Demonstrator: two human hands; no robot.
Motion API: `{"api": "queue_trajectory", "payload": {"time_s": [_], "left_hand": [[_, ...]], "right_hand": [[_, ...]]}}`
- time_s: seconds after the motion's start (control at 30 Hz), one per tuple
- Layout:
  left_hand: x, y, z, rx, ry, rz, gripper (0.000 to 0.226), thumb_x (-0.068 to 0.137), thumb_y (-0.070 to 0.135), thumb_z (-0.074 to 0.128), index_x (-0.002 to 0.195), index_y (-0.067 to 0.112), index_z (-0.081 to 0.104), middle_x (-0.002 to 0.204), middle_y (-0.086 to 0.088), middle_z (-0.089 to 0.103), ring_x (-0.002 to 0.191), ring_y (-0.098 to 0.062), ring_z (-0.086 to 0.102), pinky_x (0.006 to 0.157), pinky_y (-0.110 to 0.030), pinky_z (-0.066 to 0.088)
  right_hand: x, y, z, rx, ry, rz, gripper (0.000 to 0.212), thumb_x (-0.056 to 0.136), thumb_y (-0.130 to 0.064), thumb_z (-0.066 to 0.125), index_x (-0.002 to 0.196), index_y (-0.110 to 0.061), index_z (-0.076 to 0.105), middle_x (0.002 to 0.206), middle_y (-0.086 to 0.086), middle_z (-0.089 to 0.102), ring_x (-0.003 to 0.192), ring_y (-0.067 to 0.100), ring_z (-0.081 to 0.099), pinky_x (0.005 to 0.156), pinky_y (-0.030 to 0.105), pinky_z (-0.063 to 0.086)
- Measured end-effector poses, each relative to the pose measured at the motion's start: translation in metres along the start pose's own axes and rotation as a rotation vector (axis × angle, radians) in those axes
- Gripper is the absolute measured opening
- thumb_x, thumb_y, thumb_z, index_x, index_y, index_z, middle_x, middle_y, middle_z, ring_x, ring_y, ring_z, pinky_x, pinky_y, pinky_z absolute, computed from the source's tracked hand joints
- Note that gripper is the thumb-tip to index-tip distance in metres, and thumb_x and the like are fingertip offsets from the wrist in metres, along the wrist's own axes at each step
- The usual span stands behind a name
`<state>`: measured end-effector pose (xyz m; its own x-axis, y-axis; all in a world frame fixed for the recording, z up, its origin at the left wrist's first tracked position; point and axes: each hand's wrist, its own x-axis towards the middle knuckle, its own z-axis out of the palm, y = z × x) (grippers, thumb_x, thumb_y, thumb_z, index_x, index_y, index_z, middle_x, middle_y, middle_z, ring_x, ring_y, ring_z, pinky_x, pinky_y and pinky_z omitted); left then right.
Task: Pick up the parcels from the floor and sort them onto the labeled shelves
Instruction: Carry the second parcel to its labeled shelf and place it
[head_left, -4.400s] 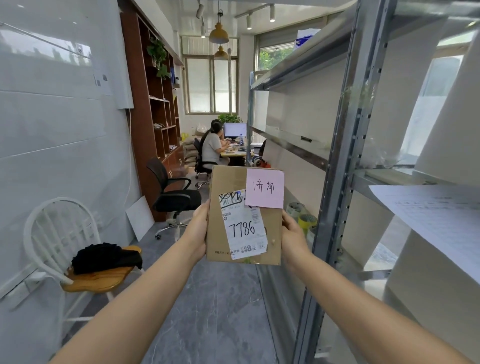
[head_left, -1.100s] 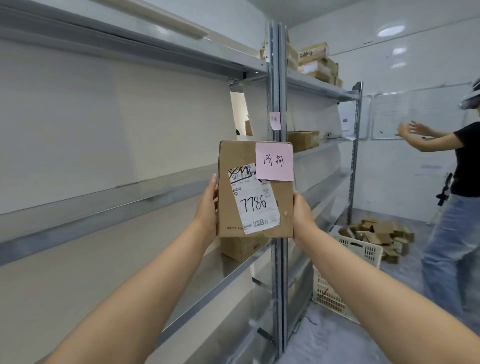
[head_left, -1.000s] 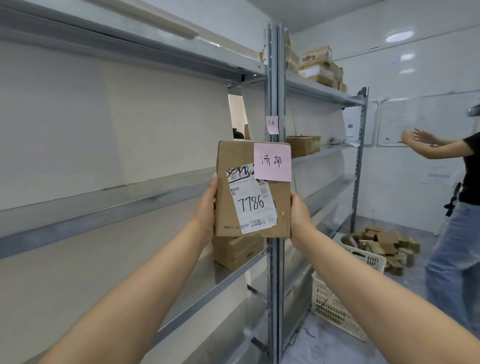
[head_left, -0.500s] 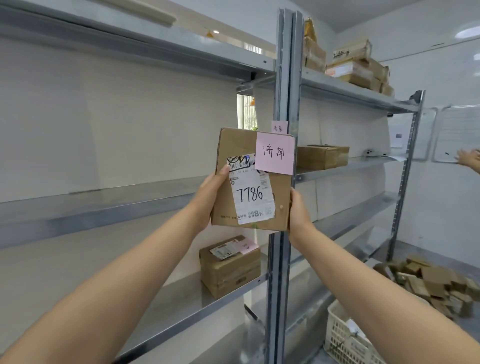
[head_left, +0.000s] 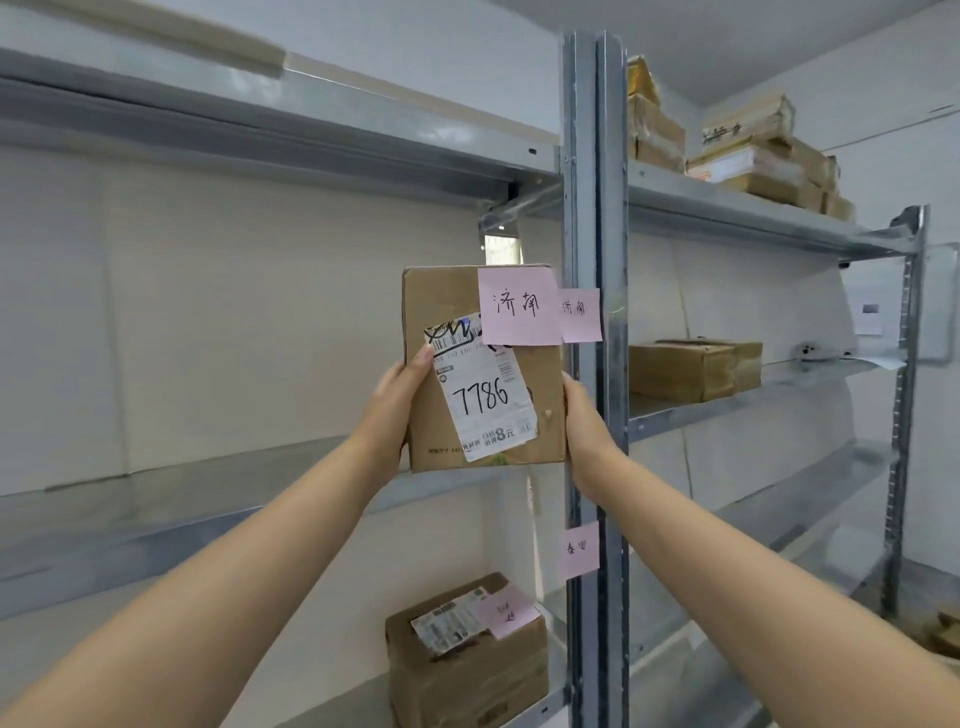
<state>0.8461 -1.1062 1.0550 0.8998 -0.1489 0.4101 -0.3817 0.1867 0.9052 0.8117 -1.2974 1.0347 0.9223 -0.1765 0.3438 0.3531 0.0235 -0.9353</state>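
I hold a brown cardboard parcel (head_left: 441, 306) upright in front of me, with a white label reading 7786 and a pink note on its top right corner. My left hand (head_left: 397, 402) grips its left edge and my right hand (head_left: 582, 421) grips its right edge. The parcel is raised in front of the middle shelf (head_left: 208, 499) of the left bay, just left of the metal upright (head_left: 592, 208). A pink note (head_left: 582, 314) on the upright bears the same characters as the parcel's note. A second pink note (head_left: 581, 550) sits lower on the upright.
Another brown parcel (head_left: 467, 660) with a pink note rests on the lower shelf below. Two brown boxes (head_left: 691, 369) lie on the right bay's middle shelf, and several parcels (head_left: 748, 156) are stacked on its top shelf. Loose parcels (head_left: 948, 631) lie on the floor at far right.
I have raised the parcel higher and closer to the shelving. The view has swung left and up, so the other person and the white basket have left the frame.
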Motion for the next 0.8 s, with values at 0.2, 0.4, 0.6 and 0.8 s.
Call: {"api": "queue_trajectory", "payload": {"time_s": [0.2, 0.4, 0.6, 0.8], "left_hand": [[0.041, -0.012, 0.0, -0.036, 0.134, 0.016, 0.052, 0.081, 0.054, 0.059, 0.119, 0.02, 0.064, 0.109, -0.005, 0.074, 0.099, -0.026, 0.071, 0.085, -0.042, 0.057], [0.061, -0.01, 0.003, -0.03, 0.299, 0.048, 0.058, 0.074, 0.057, 0.061, 0.116, 0.018, 0.066, 0.108, -0.007, 0.074, 0.1, -0.029, 0.07, 0.087, -0.044, 0.057], [0.069, -0.005, 0.002, 0.014, 0.417, 0.122, 0.063, 0.067, 0.061, 0.063, 0.115, 0.02, 0.067, 0.108, -0.006, 0.074, 0.1, -0.029, 0.07, 0.088, -0.047, 0.056], [0.078, -0.007, 0.01, -0.079, 0.524, 0.147, 0.064, 0.07, 0.062, 0.062, 0.12, 0.022, 0.064, 0.111, -0.009, 0.073, 0.099, -0.032, 0.07, 0.081, -0.047, 0.059]], "right_hand": [[0.048, 0.004, 0.007, 0.025, -0.106, 0.009, 0.047, 0.094, -0.054, 0.028, 0.093, -0.035, 0.071, 0.098, -0.003, 0.076, 0.101, 0.022, 0.067, 0.102, 0.048, 0.045], [0.092, 0.006, 0.007, 0.089, -0.234, 0.002, 0.047, 0.088, -0.058, 0.035, 0.106, -0.032, 0.069, 0.112, -0.003, 0.072, 0.112, 0.021, 0.062, 0.105, 0.048, 0.042], [0.114, 0.036, 0.011, 0.269, -0.357, 0.004, 0.088, 0.062, -0.074, 0.058, 0.14, -0.045, 0.032, 0.151, -0.007, 0.038, 0.14, 0.018, 0.033, 0.114, 0.048, 0.026], [0.114, 0.05, 0.018, 0.56, -0.401, 0.165, 0.118, 0.052, -0.039, 0.076, 0.146, -0.043, 0.005, 0.144, 0.002, 0.036, 0.129, 0.024, 0.04, 0.103, 0.031, 0.031]]}}
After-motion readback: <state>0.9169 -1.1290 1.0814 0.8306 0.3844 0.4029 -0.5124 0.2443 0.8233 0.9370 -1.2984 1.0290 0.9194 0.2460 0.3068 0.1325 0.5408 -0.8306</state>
